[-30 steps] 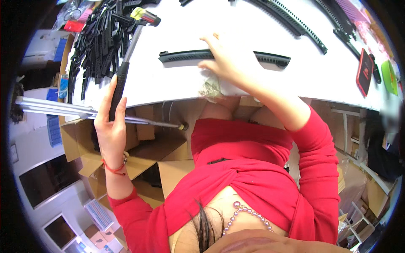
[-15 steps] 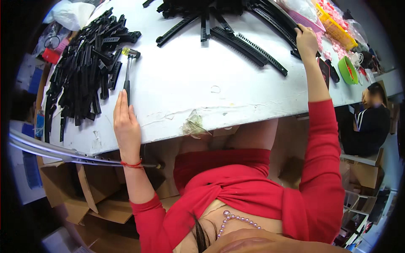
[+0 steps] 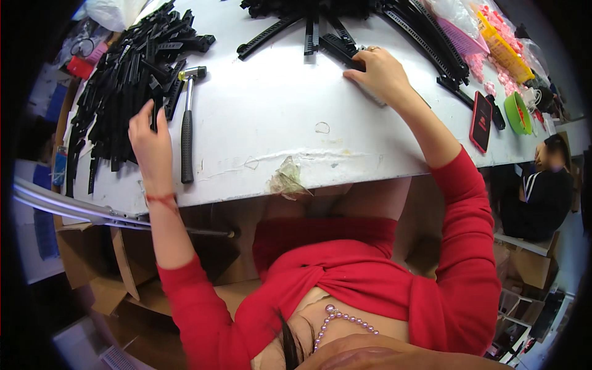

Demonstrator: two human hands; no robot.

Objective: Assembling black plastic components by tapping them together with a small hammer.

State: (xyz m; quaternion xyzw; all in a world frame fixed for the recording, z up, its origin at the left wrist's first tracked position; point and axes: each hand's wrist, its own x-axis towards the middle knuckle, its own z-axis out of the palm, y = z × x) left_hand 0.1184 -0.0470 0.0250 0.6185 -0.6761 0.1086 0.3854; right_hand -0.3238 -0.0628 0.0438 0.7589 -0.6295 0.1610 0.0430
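My left hand (image 3: 151, 145) is at the near right side of a heap of black plastic pieces (image 3: 126, 105). Its thumb and forefinger are apart, with dark pieces behind them. A hammer (image 3: 187, 132) with a yellow-tipped head and black grip lies on the table just right of that hand. Farther right, my right hand (image 3: 383, 77) bends over a black slotted strip (image 3: 338, 48), thumb and fingers closing around it. The palm hides most of that strip and whatever lies beside it.
More black slotted strips (image 3: 268, 38) fan out at the table's far side. A curved stack of strips (image 3: 425, 40) lies at far right. Beyond are a red-edged phone (image 3: 481, 122), a green bowl (image 3: 517, 114) and a yellow basket (image 3: 502, 49). A person (image 3: 539, 191) sits at right.
My right hand has left the curved stack at far right and moved left onto the strips. My left hand has moved off the hammer's handle, left and farther in, to the heap.
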